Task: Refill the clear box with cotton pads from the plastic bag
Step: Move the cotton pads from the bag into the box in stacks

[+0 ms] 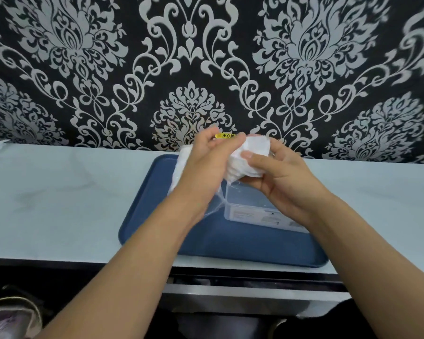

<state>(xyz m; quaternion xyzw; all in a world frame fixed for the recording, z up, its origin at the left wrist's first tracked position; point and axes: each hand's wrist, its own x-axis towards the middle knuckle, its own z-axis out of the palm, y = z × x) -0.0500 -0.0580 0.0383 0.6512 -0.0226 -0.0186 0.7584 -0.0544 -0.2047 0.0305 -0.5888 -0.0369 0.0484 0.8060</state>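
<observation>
White cotton pads [251, 159], blue tray [230, 243], black-and-silver damask wallpaper [206, 57].

a home, likely a dressing area: behind the pale worktop [59, 192] hangs black-and-silver damask wallpaper [206, 57], on it a blue tray [157, 228], below it an open drawer [230, 289].

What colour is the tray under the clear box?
The flat plastic tray is dark blue, seen in the head view.

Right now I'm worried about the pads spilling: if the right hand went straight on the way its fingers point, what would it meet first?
The right hand points left, gripping the stack of cotton pads. Going on, it would probably meet the left hand holding the plastic bag; depth is unclear.
</observation>
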